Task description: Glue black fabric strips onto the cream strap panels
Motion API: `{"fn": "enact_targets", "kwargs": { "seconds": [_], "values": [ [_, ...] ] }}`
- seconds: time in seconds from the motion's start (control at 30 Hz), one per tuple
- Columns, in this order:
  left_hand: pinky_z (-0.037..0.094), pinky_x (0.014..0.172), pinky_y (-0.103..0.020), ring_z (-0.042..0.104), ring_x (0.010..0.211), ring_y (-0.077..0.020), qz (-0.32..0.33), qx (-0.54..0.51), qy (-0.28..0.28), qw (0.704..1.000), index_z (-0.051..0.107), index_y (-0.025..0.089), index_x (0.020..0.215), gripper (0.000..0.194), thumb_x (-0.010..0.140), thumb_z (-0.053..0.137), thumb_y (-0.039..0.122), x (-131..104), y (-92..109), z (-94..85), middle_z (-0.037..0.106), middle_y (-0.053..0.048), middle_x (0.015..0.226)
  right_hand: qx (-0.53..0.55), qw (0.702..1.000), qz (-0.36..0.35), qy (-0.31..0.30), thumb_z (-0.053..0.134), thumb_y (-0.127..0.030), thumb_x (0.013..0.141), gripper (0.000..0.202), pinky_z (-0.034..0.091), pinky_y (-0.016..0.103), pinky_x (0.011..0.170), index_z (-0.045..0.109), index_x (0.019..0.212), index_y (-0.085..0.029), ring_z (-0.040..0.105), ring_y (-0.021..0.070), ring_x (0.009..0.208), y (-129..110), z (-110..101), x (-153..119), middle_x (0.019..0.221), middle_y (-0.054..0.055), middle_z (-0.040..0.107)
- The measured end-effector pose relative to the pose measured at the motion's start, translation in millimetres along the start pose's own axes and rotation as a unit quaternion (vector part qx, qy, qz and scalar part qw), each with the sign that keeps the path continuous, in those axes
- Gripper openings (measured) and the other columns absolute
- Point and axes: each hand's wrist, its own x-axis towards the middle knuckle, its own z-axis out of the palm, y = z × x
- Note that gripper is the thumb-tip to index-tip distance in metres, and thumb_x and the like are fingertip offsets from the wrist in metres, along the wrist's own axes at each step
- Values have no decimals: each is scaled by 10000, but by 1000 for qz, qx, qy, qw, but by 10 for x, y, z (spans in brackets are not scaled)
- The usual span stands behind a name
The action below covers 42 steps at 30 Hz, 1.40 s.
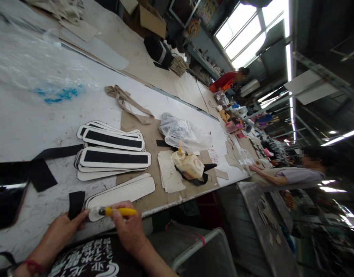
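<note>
A yellow-handled brush [121, 211] is gripped in my right hand [130, 227], its tip down on the near end of a long white piece [123, 191]. My left hand [61, 231] is closed at a short black strip [76, 204], with a fingertip against that same end of the white piece. More white pieces lie under this one, their edges just showing. Beyond them sit two fanned stacks: a nearer white panel [89, 169] and a farther white panel [139, 134] top them, each bearing a black strip along its middle.
A stained glue bottle [191, 165] stands on cardboard, beside a crumpled plastic bag [179, 130]. Black webbing [42, 175] and a dark glossy screen [9, 192] lie left. Clear plastic sheeting [29, 69] covers the far left. Two people work farther along the table.
</note>
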Motion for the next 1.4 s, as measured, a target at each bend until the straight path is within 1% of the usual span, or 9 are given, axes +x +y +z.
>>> {"fn": "enact_targets", "kwargs": {
  "seconds": [0.1, 0.2, 0.3, 0.47, 0.6, 0.8, 1.03, 1.17, 1.4],
  "values": [
    [384, 568, -326, 528, 563, -237, 11, -44, -10, 999, 596, 187, 695, 510, 579, 533, 680, -50, -7, -63, 577, -16, 506, 65, 994, 69, 48, 467, -385, 890, 266, 500, 274, 673, 615, 889, -164, 602, 148, 691, -47, -176, 87, 814, 47, 630],
    [409, 607, -325, 542, 598, -221, 51, -70, 23, 996, 581, 192, 696, 491, 632, 520, 674, -91, -55, -153, 601, -24, 573, 21, 996, 32, 82, 399, -420, 924, 352, 461, 285, 771, 596, 773, -170, 576, 153, 788, -94, -376, 216, 799, 42, 594],
    [412, 580, -323, 510, 550, -194, 33, -141, 39, 989, 588, 174, 731, 488, 695, 473, 647, -170, -44, -245, 595, -26, 576, -6, 998, 0, 63, 374, -434, 933, 363, 442, 286, 767, 534, 726, -182, 560, 151, 776, -147, -452, 341, 740, 24, 559],
    [440, 609, -295, 552, 618, -179, 18, -302, -68, 951, 637, 128, 878, 501, 690, 570, 587, -425, 212, -357, 692, -79, 743, -69, 997, 16, -45, 410, -398, 913, 279, 416, 254, 653, 560, 824, -180, 505, 127, 628, -298, -218, 448, 636, -18, 521],
    [447, 684, -296, 595, 700, -204, 21, -293, -122, 948, 680, 120, 857, 503, 669, 612, 582, -609, 428, -397, 712, -97, 736, -41, 992, 47, -110, 588, -371, 795, 195, 382, 218, 572, 594, 763, -179, 473, 102, 577, -400, 91, 492, 620, -39, 512],
    [404, 542, -282, 533, 521, -178, 51, -241, -193, 950, 677, 137, 662, 486, 621, 629, 619, -742, 598, -336, 639, -56, 527, 111, 964, 167, -171, 724, -376, 640, 304, 346, 195, 437, 485, 646, -189, 453, 85, 433, -494, 270, 486, 490, -75, 472],
    [469, 604, -264, 592, 639, -183, 50, -300, -170, 937, 651, 164, 687, 400, 690, 623, 563, -780, 567, -322, 671, -43, 644, -13, 981, 80, -175, 586, -371, 781, 261, 333, 205, 479, 505, 615, -186, 442, 96, 518, -566, 136, 455, 539, -46, 479],
    [510, 668, -283, 646, 709, -213, 15, -326, -131, 936, 683, 157, 816, 410, 688, 640, 544, -773, 564, -327, 710, -76, 729, -83, 988, 25, -127, 520, -323, 819, 284, 321, 214, 526, 500, 573, -183, 428, 100, 561, -545, 141, 455, 566, -40, 463],
    [510, 682, -280, 649, 702, -204, 34, -335, -81, 938, 678, 145, 832, 423, 665, 669, 533, -733, 595, -206, 725, -66, 752, -37, 993, 68, -91, 580, -329, 775, 226, 326, 215, 514, 501, 617, -187, 414, 102, 523, -471, 167, 427, 531, -54, 442]
  ]
}}
